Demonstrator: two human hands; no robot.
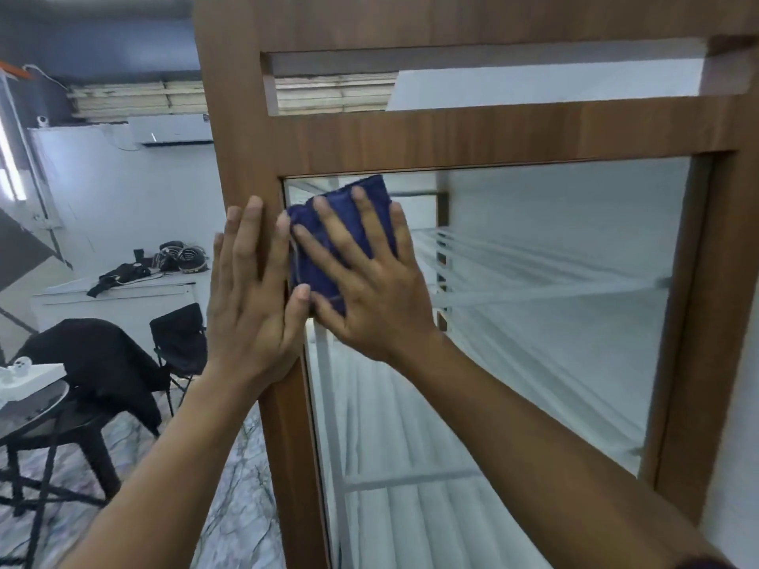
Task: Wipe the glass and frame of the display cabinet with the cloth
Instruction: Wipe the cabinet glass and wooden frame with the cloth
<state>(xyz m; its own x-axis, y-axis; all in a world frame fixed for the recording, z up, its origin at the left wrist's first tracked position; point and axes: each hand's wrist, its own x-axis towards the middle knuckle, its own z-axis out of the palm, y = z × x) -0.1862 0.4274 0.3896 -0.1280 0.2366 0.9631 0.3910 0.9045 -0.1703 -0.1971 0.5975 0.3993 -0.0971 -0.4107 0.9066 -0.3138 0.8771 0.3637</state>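
The display cabinet's brown wooden frame (246, 129) surrounds a large glass pane (554, 281) with white shelves behind it. A folded dark blue cloth (316, 264) lies flat against the glass at its upper left corner. My right hand (369, 281) presses the cloth onto the glass with straight, spread fingers. My left hand (250, 297) rests flat on the left upright of the frame, fingers straight, its thumb touching the cloth's lower edge.
To the left stand a black folding chair (180, 338), a chair draped with a black garment (98, 363) and a round table (33, 408). A white counter (123, 289) with dark gear sits by the wall. The floor is marbled.
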